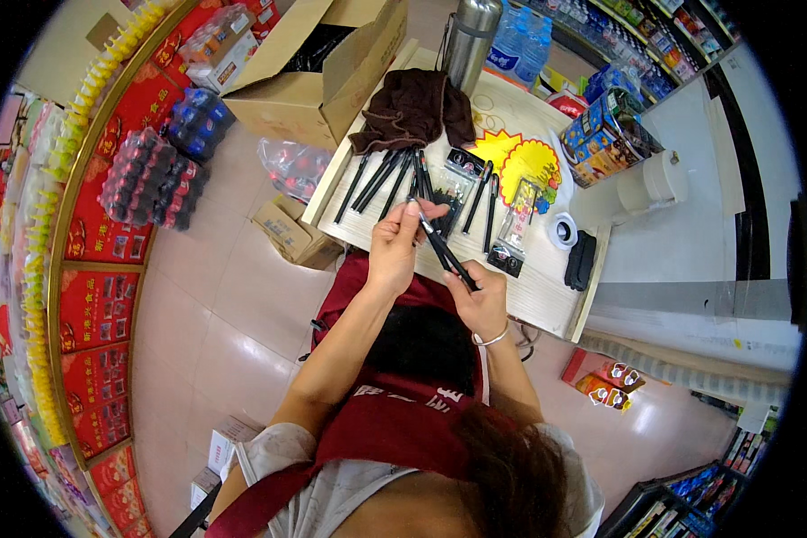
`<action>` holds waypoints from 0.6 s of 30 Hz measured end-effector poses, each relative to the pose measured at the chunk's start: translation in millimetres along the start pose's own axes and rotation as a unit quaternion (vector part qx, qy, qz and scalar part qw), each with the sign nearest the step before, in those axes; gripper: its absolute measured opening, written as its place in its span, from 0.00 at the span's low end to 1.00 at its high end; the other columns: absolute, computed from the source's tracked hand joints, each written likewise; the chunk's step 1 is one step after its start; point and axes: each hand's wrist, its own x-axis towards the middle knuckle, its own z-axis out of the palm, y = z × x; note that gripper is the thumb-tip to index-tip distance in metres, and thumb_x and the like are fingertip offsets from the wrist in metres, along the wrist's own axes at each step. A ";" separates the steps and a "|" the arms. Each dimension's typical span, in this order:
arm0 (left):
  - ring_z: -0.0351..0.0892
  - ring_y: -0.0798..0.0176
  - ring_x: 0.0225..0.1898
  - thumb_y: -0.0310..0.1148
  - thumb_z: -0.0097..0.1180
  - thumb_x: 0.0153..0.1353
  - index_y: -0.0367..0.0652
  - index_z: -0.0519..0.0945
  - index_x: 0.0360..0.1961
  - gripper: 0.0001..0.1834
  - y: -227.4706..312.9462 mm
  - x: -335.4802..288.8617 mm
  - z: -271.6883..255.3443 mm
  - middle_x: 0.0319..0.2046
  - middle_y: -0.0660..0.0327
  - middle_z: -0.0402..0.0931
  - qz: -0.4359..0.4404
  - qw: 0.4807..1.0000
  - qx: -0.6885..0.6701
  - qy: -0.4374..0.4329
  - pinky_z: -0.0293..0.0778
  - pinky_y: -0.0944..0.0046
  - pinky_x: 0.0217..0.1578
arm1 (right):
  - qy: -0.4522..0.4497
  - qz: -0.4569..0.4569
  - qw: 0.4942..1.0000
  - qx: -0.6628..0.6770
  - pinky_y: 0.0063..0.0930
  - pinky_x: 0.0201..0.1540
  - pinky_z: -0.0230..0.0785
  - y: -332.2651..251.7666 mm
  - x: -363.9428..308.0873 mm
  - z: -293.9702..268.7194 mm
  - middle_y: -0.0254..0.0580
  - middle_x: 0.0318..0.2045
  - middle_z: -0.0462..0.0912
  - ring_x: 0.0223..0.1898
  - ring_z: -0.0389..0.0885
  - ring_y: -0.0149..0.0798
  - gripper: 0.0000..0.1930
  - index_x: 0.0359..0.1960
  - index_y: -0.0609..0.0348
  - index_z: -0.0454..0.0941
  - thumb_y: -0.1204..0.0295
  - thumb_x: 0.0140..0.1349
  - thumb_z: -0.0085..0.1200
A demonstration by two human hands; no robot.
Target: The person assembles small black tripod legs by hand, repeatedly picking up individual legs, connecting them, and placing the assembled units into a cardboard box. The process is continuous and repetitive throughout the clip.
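Note:
My left hand (394,247) pinches the upper end of a slim black pen (443,247) near the tray's front edge. Lower on the same pen, my right hand (482,303) closes its fingers around the shaft; a second dark shaft seems to lie alongside. Beyond my hands, several black pens (374,182) are spread on the pale wooden tray table (547,300). A clear plastic pack with a black top (464,163) lies just past my fingertips. To its right are two more black pens (478,199) and another clear pack (516,224).
A brown cloth (412,108) and a steel flask (472,40) sit at the table's far side. Yellow price cards (529,166), a white tape roll (562,231) and a black folded item (580,260) lie right. An open carton (332,99) stands left; shelves (99,305) line the aisle.

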 end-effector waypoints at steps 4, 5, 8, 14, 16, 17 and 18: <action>0.63 0.79 0.26 0.42 0.42 0.67 0.39 0.76 0.41 0.17 -0.8 5.1 4.0 0.38 0.60 0.80 -0.019 0.998 0.020 -0.061 0.58 0.77 0.28 | -0.023 0.094 0.975 0.202 0.18 0.18 0.52 9.5 -8.9 8.3 0.25 0.13 0.66 0.18 0.60 0.19 0.09 0.23 0.65 0.75 0.73 0.55 0.58; 0.67 0.78 0.28 0.42 0.42 0.67 0.39 0.75 0.44 0.18 -0.5 7.7 2.4 0.39 0.60 0.80 -0.033 0.998 0.029 -0.050 0.59 0.76 0.30 | -0.013 0.097 0.974 0.204 0.18 0.18 0.52 11.6 -7.5 8.7 0.24 0.13 0.66 0.18 0.60 0.19 0.09 0.23 0.65 0.75 0.72 0.55 0.58; 0.70 0.69 0.40 0.45 0.40 0.67 0.37 0.70 0.52 0.23 2.1 12.2 -3.0 0.47 0.56 0.75 -0.071 0.996 -0.001 0.050 0.62 0.71 0.38 | 0.038 0.088 0.984 0.152 0.21 0.18 0.51 21.6 9.9 5.5 0.27 0.12 0.67 0.18 0.60 0.20 0.12 0.22 0.66 0.75 0.68 0.56 0.57; 0.71 0.71 0.38 0.42 0.42 0.66 0.38 0.73 0.48 0.19 -8.7 17.5 -25.0 0.38 0.62 0.76 -0.083 0.995 -0.045 0.024 0.63 0.73 0.36 | 0.069 0.045 0.988 -0.133 0.34 0.18 0.58 44.6 52.1 -7.7 0.49 0.09 0.69 0.11 0.68 0.42 0.18 0.20 0.65 0.76 0.60 0.55 0.56; 0.70 0.74 0.33 0.37 0.47 0.64 0.38 0.75 0.46 0.15 -12.2 17.2 -21.8 0.34 0.65 0.76 -0.078 0.996 -0.032 0.008 0.63 0.74 0.33 | 0.097 0.030 0.987 -0.128 0.35 0.19 0.61 42.9 54.6 -6.1 0.50 0.10 0.71 0.14 0.72 0.48 0.19 0.24 0.64 0.78 0.57 0.56 0.55; 0.69 0.74 0.32 0.36 0.49 0.64 0.37 0.76 0.46 0.15 -12.7 16.9 -18.9 0.33 0.65 0.76 -0.078 0.997 -0.028 0.003 0.63 0.75 0.33 | 0.113 0.031 0.986 -0.119 0.35 0.19 0.61 38.9 54.9 -5.4 0.50 0.10 0.71 0.14 0.73 0.48 0.19 0.25 0.64 0.78 0.57 0.56 0.55; 0.68 0.75 0.31 0.35 0.50 0.63 0.37 0.76 0.46 0.15 -13.0 17.1 -16.2 0.33 0.65 0.76 -0.080 0.997 -0.023 -0.004 0.63 0.75 0.32 | 0.129 0.032 0.985 -0.111 0.35 0.19 0.62 33.4 54.9 -5.6 0.49 0.10 0.71 0.14 0.73 0.47 0.19 0.26 0.64 0.78 0.57 0.56 0.55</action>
